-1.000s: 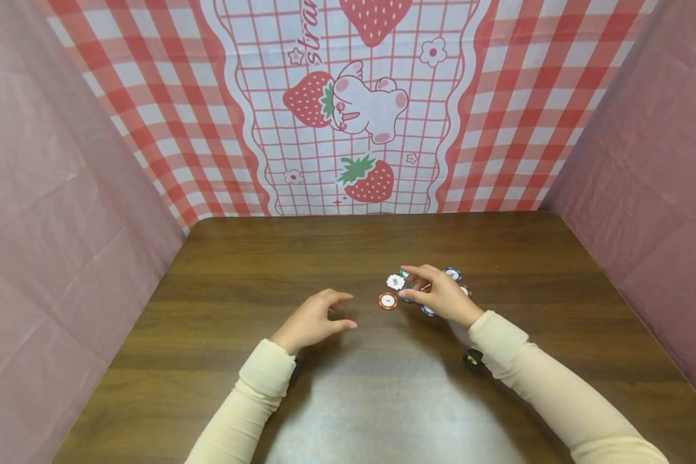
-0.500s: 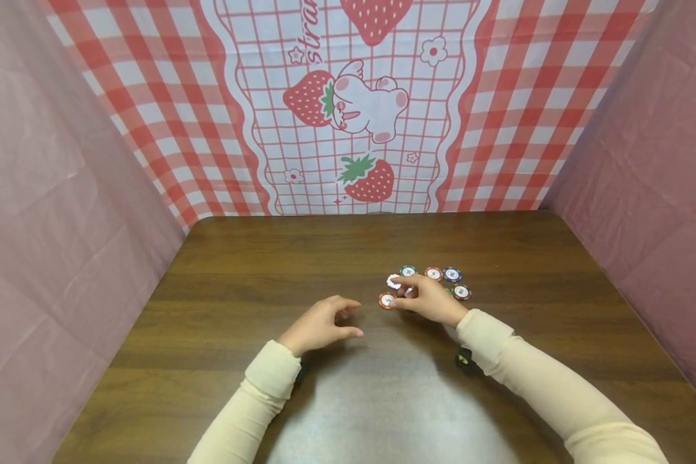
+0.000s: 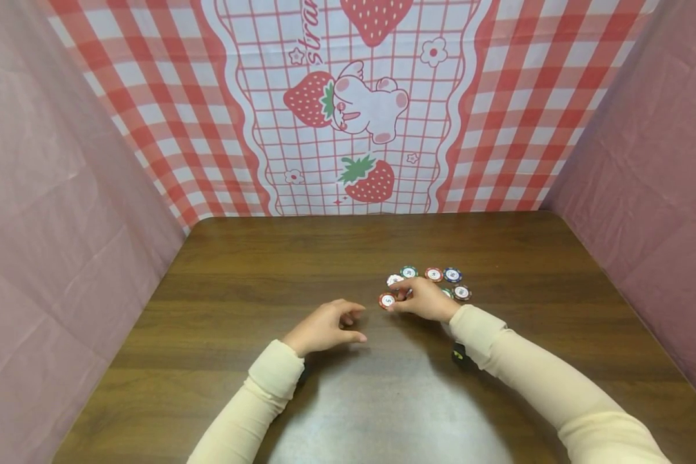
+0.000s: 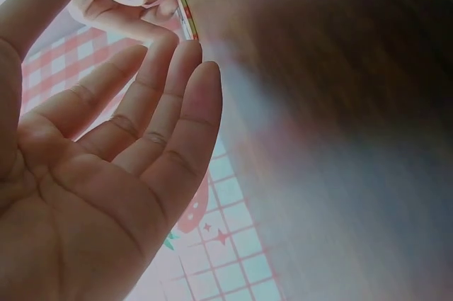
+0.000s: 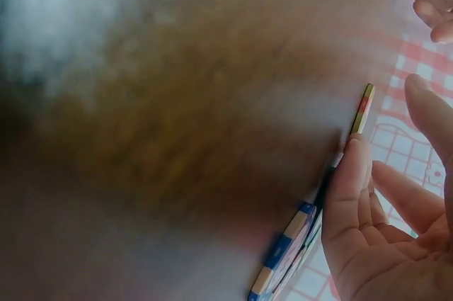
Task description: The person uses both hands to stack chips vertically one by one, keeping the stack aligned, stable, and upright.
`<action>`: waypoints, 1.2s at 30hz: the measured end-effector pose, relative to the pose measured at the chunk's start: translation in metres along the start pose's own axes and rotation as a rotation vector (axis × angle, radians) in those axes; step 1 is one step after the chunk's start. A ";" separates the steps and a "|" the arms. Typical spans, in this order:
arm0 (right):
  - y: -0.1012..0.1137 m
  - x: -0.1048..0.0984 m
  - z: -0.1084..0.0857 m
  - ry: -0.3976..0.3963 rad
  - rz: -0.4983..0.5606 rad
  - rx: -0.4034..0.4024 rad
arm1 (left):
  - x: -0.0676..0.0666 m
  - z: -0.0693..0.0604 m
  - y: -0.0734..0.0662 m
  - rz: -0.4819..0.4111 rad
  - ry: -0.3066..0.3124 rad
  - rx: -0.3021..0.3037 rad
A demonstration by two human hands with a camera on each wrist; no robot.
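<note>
In the head view several round poker chips lie flat right of the table's middle. My right hand [image 3: 426, 299] is over them, its thumb by the right edge of a red poker chip [image 3: 387, 300] and its index finger by a white poker chip [image 3: 394, 280]. Thumb and fingers are apart in the right wrist view, with a fingertip by the red-and-yellow edge of a chip [image 5: 363, 108]. The palm hides some chips. My left hand [image 3: 325, 327] hovers left of the red chip, fingers loosely bent, holding nothing; its palm shows in the left wrist view.
Behind the right hand lie a green chip [image 3: 408, 272], another red chip [image 3: 434, 274] and a blue chip [image 3: 452, 275]. A dark-edged chip [image 3: 461, 292] lies to its right. The brown table [image 3: 255, 258] ends at a strawberry-print cloth [image 3: 348, 180]; pink curtains [image 3: 64, 225] hang at both sides.
My right hand has shifted left and nearer me, uncovering the back chips and reaching the red and white ones. My left hand has drifted slightly right and nearer me. The chips look nearly unmoved.
</note>
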State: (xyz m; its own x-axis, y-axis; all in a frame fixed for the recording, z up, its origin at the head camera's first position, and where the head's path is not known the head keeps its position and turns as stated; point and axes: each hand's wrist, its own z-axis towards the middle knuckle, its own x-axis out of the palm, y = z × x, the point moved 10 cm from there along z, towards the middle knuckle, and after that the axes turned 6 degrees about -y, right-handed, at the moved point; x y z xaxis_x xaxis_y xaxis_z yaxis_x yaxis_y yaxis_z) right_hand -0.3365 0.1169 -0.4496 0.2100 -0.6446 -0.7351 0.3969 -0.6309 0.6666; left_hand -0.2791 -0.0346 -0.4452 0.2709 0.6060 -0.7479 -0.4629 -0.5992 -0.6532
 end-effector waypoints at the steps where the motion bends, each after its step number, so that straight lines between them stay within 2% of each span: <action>1: 0.000 0.001 0.000 0.005 -0.013 -0.005 | 0.001 0.000 0.000 0.002 0.005 -0.001; 8: 0.003 0.004 0.003 0.014 -0.055 -0.025 | 0.004 0.002 0.000 -0.008 0.036 -0.016; 18: 0.006 0.011 0.008 0.053 -0.140 -0.028 | 0.009 0.003 0.003 -0.109 0.070 -0.052; 26: 0.004 0.012 0.010 0.066 -0.175 -0.007 | 0.010 0.004 0.003 -0.162 0.082 -0.060; 30: 0.004 0.011 0.010 0.058 -0.174 0.002 | 0.011 0.006 0.006 -0.167 0.088 -0.069; 36: 0.009 0.010 0.011 0.047 -0.183 -0.028 | 0.011 0.007 0.007 -0.167 0.096 -0.069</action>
State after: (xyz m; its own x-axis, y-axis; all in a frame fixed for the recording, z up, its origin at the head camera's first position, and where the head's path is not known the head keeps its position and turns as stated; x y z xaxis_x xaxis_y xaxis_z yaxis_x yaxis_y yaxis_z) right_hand -0.3403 0.1001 -0.4493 0.1728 -0.4990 -0.8492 0.4568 -0.7232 0.5180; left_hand -0.2852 -0.0281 -0.4568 0.4202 0.6493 -0.6339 -0.3464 -0.5309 -0.7734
